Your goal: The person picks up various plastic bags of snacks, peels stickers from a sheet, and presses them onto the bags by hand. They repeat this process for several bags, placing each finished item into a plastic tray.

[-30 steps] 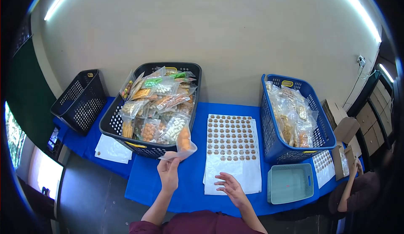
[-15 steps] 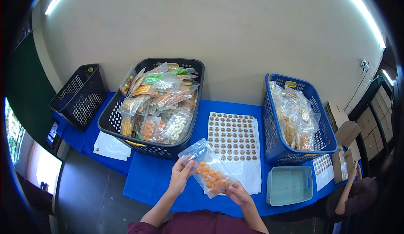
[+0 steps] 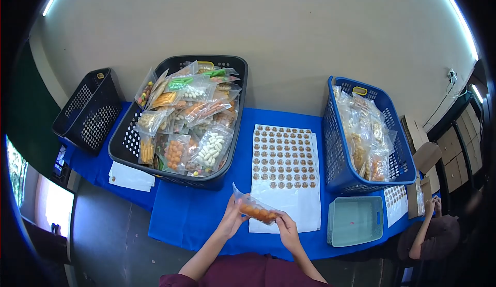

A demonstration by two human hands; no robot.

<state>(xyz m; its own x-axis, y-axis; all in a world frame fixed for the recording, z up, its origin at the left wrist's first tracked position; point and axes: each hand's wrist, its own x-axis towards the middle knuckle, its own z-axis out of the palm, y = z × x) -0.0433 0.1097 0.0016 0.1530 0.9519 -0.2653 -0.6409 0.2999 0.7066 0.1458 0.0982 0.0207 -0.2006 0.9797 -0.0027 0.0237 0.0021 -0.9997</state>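
Observation:
Between my two hands is a clear plastic bag of round orange snacks (image 3: 257, 212), tilted so that it appears narrow. My left hand (image 3: 231, 220) is closed on the bag's left end, while my right hand (image 3: 285, 228) pinches its lower right corner. Just beyond the bag lies a white sheet of round brown stickers (image 3: 283, 158), with part of its lower rows bare. To the left of it stands a large black basket (image 3: 120, 150) heaped with bagged snacks, some orange, white or green.
A blue basket (image 3: 336, 147) of snack bags and a pale green tray (image 3: 356, 241) stand at right on the blue tablecloth (image 3: 199, 209). Another black basket (image 3: 88, 111) is at far left, near white paper (image 3: 130, 177). A co-worker's arm (image 3: 423, 230) is at far right beside cardboard boxes.
The bag has been tipped from facing me broadly to a narrower, edge-on angle, still in both hands. The whole view has shifted slightly, with the baskets now higher in it.

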